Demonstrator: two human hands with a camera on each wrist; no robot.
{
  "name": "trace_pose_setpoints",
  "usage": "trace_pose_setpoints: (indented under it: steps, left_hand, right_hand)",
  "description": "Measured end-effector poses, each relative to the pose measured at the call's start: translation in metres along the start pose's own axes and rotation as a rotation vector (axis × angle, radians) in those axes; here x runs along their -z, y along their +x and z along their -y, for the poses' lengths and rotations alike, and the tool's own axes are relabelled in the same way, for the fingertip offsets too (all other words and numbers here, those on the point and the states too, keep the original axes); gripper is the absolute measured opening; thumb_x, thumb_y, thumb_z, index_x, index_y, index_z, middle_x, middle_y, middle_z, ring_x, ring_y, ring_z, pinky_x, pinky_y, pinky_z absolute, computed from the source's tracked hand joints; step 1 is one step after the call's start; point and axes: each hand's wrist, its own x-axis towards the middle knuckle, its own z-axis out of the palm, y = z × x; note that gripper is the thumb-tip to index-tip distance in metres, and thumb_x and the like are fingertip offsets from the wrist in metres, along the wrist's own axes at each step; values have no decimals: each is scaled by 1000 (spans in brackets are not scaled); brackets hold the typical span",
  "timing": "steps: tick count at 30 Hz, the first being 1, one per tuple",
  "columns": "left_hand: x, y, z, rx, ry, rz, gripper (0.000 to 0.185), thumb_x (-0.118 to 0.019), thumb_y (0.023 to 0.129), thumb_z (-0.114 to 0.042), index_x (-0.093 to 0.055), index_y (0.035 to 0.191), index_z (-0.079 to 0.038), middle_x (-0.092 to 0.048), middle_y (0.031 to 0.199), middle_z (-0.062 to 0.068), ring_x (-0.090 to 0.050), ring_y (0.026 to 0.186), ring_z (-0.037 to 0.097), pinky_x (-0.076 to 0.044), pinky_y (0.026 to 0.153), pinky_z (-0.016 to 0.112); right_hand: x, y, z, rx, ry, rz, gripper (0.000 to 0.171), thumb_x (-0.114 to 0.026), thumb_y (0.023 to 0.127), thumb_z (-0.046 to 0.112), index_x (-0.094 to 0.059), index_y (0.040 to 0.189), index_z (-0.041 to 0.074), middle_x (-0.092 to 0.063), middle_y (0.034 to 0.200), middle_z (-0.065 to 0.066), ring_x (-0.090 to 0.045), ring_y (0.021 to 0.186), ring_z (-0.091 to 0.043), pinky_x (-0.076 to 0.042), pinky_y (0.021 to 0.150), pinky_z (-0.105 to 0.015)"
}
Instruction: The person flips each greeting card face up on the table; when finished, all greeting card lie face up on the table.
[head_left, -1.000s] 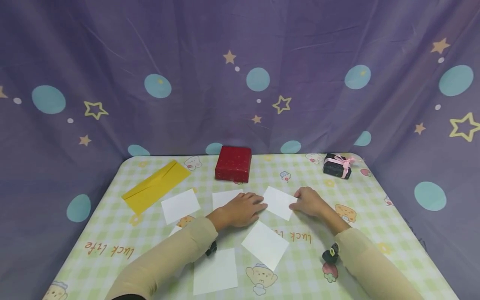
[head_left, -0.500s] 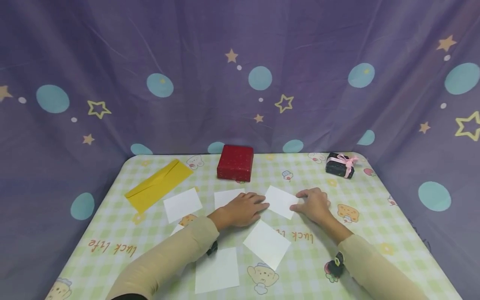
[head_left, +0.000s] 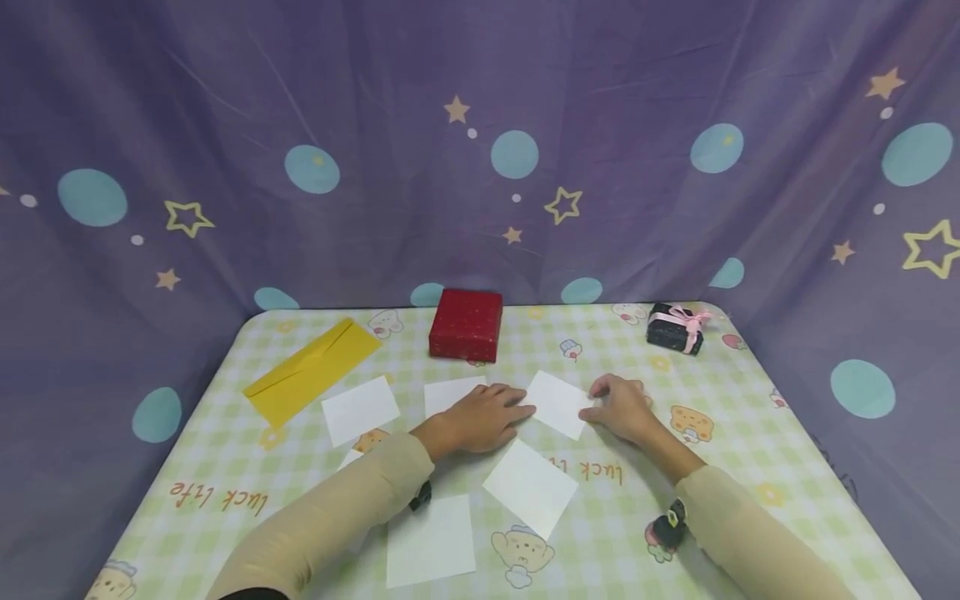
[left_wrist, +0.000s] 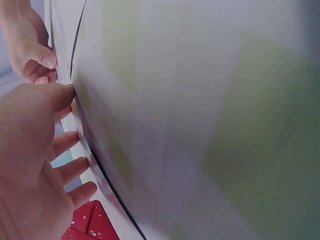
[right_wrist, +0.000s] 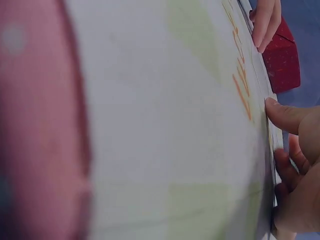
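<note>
A white paper card point(head_left: 557, 404) lies flat on the tablecloth, between both hands. The left hand point(head_left: 480, 419) rests palm down with relaxed fingers, its fingertips at the card's left corner. From the right, the thumb and index finger of the right hand point(head_left: 624, 410) touch the card's right edge, standing apart from each other. The left wrist view has the left hand point(left_wrist: 42, 150) at its left side, fingers spread along the table surface. In the right wrist view the right hand point(right_wrist: 297, 165) has its thumb on the surface and its other fingers bent; the card is hard to make out there.
More white cards lie around: one upper left point(head_left: 362, 411), one behind the left hand point(head_left: 450, 393), one in front point(head_left: 531, 489), one lower point(head_left: 431, 542). A yellow envelope point(head_left: 311, 371), a red box point(head_left: 466, 327) and a black ribboned box point(head_left: 675, 328) lie farther back.
The right hand has turned slightly at the wrist, with its rear fingers now showing beyond the knuckles. Left hand and cards have hardly moved; the head view shifts a little.
</note>
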Motion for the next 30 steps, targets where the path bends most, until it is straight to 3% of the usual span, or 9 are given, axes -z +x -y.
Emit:
trace_pose_setpoints:
  steps: [4,9,19,25,30]
  left_hand:
    - [1,-2,1,4,-10,4,51,-47,106,-36,-41,156,-33,-39,163,1,-37,150,25,-37,117,48]
    - [1,-2,0,-8,-7,-1,51,-48,106,-36,-42,156,-33,-39,163,1,-38,149,26,-39,116,48]
    - [2,-2,-1,-5,-1,2,51,-47,106,-36,-41,156,-32,-39,163,1,-38,149,25,-38,116,48]
    - [1,0,0,-6,6,10,51,-47,106,-37,-41,156,-33,-39,163,1,-38,149,25,-38,117,48]
    - [2,2,1,-5,-8,12,52,-49,105,-36,-41,157,-32,-38,163,1,-37,150,25,-36,118,48]
  right_hand:
    - [-1,-2,6,10,-21,22,44,-87,77,29,-65,110,10,-69,105,-8,-54,104,-32,-32,85,-45]
    - [0,-5,10,-65,-134,13,50,-86,77,39,-70,113,7,-62,115,-19,-50,108,-40,-37,89,-53]
    - [2,-3,6,-106,-72,40,52,-87,75,39,-70,114,7,-63,121,-21,-50,112,-41,-37,96,-57]
    - [1,-3,6,-62,-14,45,49,-86,78,29,-57,112,8,-67,111,-12,-57,100,-31,-35,88,-46]
    - [1,-3,3,20,4,36,56,-86,79,26,-60,126,7,-67,104,-8,-61,92,-24,-37,84,-40]
